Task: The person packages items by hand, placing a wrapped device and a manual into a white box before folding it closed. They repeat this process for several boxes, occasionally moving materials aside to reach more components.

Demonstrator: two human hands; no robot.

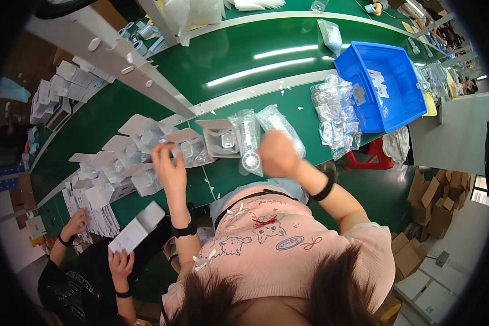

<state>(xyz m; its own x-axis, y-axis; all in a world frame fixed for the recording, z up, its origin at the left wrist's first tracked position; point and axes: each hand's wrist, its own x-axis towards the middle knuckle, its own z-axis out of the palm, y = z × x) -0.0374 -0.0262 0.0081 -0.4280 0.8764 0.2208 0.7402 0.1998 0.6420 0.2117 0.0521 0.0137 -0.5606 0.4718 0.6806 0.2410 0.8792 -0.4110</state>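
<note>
1. Standing at the green counter [255,103], the person has both hands raised over a row of open white boxes [146,133].
2. Left hand [167,165]: grip loosely open, fingers spread, fingertips touching a clear plastic bag [193,152] lying in an open box just ahead of the grip.
3. Right hand [277,154]: grip closed into a fist around a long clear bagged item [248,140], which hangs from the grip over the counter edge.
4. Beyond the right grip lies a pile of clear bagged parts [337,111], touching a blue bin [386,87].
5. Below the left grip, a co-worker's hand [120,264] holds an open white carton [135,228].
</note>
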